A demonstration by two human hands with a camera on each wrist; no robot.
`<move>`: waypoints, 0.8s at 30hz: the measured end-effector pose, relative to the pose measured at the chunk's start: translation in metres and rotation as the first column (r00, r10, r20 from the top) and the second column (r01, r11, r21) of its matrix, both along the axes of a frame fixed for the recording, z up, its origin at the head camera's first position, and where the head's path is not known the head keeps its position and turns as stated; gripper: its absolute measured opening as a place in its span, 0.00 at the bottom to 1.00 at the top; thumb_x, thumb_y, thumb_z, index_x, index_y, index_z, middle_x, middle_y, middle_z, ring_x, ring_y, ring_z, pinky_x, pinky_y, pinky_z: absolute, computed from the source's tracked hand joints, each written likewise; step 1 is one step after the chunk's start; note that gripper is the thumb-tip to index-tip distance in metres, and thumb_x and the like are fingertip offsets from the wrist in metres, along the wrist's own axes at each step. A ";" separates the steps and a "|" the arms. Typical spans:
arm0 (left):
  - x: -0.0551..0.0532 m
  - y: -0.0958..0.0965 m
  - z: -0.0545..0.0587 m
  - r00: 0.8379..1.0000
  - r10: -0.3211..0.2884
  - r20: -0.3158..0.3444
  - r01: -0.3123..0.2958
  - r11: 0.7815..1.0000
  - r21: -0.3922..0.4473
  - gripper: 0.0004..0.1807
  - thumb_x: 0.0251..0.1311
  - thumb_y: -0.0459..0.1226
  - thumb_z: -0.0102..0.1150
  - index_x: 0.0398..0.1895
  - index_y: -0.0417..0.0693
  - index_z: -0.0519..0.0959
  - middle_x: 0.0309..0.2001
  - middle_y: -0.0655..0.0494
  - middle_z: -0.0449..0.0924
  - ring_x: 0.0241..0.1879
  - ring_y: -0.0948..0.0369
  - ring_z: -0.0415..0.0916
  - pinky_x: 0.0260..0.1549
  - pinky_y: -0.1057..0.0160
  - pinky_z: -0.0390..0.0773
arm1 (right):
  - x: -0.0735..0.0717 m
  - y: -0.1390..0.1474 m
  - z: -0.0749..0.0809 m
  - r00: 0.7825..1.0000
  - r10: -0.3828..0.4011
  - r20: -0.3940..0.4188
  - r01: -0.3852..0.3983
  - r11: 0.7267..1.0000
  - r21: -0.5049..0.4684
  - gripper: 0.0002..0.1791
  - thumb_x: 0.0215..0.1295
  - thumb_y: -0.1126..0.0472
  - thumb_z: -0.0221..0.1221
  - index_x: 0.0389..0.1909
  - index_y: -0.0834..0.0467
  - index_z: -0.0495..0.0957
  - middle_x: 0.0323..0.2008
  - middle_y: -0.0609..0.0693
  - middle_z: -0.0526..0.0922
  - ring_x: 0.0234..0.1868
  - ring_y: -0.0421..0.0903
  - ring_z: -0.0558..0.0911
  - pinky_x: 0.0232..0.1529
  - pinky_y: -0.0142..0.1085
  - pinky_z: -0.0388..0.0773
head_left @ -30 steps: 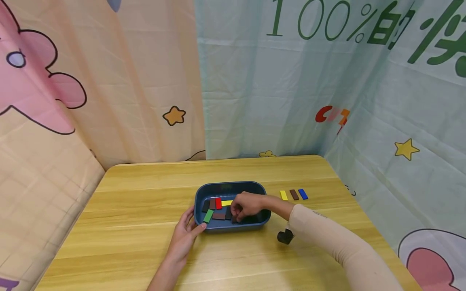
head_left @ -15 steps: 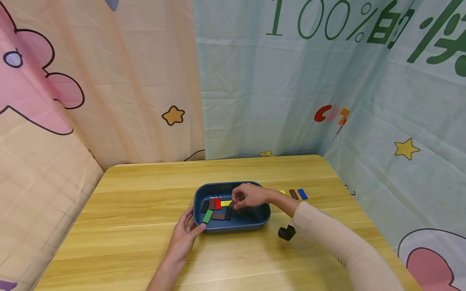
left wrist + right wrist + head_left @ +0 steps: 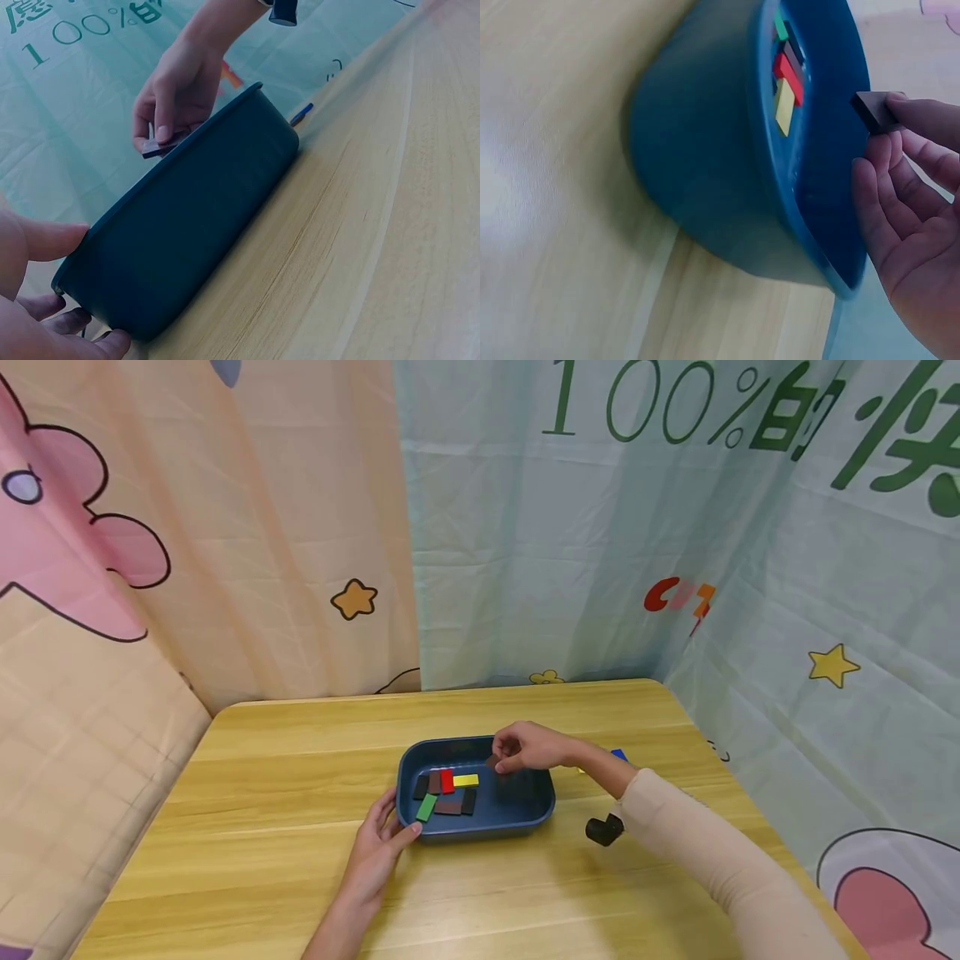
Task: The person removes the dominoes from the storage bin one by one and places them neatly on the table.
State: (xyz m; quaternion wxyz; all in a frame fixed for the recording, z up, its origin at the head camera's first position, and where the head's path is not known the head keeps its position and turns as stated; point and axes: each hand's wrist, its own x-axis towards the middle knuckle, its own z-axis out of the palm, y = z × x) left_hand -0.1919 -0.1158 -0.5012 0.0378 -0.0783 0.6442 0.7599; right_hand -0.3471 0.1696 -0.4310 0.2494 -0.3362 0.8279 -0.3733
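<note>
A dark blue plastic tub point(image 3: 498, 810) sits on the table. My left hand point(image 3: 373, 853) grips its left end, thumb at the rim and fingers against the outer wall. Between thumb and fingertips, my right hand point(image 3: 537, 747) pinches a dark brown block point(image 3: 875, 112), held up at rim height over the tub's far right part. In the tub's left half lie a red block point(image 3: 447, 781), a yellow block point(image 3: 466, 780), a green block point(image 3: 426, 807), a black block point(image 3: 468, 801), a brown block point(image 3: 448, 808) and a few more dark ones.
Right of the tub, a blue block point(image 3: 618, 754) lies on the wooden table point(image 3: 262, 827), partly behind the right forearm. A yellow block's edge point(image 3: 581, 770) peeks out below that wrist. Printed curtains point(image 3: 495, 568) hang behind the table and at both sides.
My right hand has lifted the brown block from the tub floor and carried it up, back and to the right. My left hand has kept its hold on the tub.
</note>
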 end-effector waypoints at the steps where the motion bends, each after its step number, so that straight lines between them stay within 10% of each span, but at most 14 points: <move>1: 0.000 0.000 0.000 1.000 0.001 -0.001 -0.001 1.000 -0.001 0.40 0.69 0.25 0.61 0.80 0.40 0.55 0.79 0.37 0.53 0.76 0.40 0.55 0.67 0.50 0.66 | 0.000 0.002 0.001 1.000 -0.009 0.006 0.009 1.000 -0.005 0.06 0.70 0.64 0.66 0.36 0.59 0.78 0.33 0.50 0.85 0.37 0.54 0.85 0.42 0.43 0.85; 24: 0.004 0.000 0.000 1.000 0.006 -0.013 -0.006 1.000 0.006 0.42 0.67 0.24 0.62 0.81 0.38 0.53 0.79 0.36 0.52 0.76 0.39 0.54 0.68 0.49 0.66 | -0.003 0.056 0.015 0.988 -0.156 0.010 0.157 0.986 -0.051 0.06 0.72 0.63 0.64 0.42 0.62 0.79 0.36 0.55 0.83 0.38 0.52 0.86 0.48 0.60 0.83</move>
